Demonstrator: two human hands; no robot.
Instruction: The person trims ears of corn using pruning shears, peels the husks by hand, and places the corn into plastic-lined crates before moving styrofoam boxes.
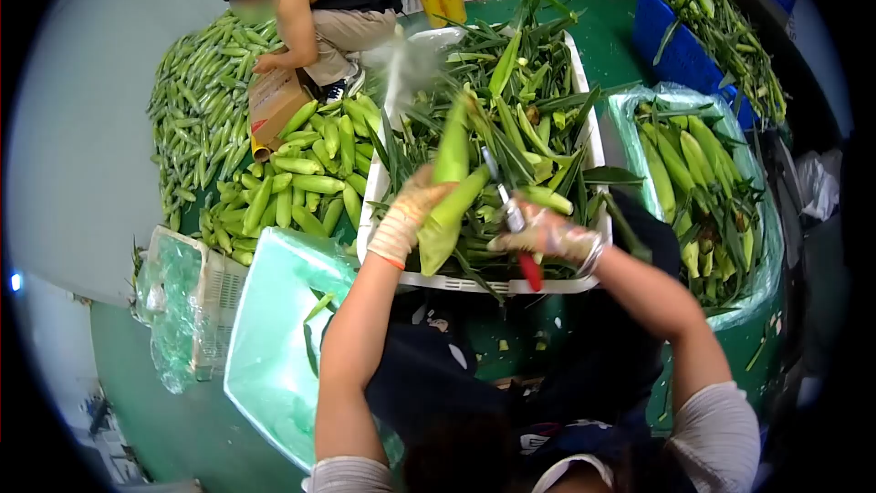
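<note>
Head view: trimming seemingly in hand; the next cut likely wants a steady grip.
Left hand point(413, 212) grasps a corn ear point(447, 219), right hand point(555, 239) a red-handled tool point(515, 215), above a white crate point(456, 283) at twelve o'clock; beyond, at eleven, a person point(310, 14) crouches.

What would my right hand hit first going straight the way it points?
Probably the green-husked corn in your left hand, though depth between it and your right hand is unclear.

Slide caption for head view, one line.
Left hand grips green corn, right hand a slim tool, over a white crate heaped with leaves.
</note>
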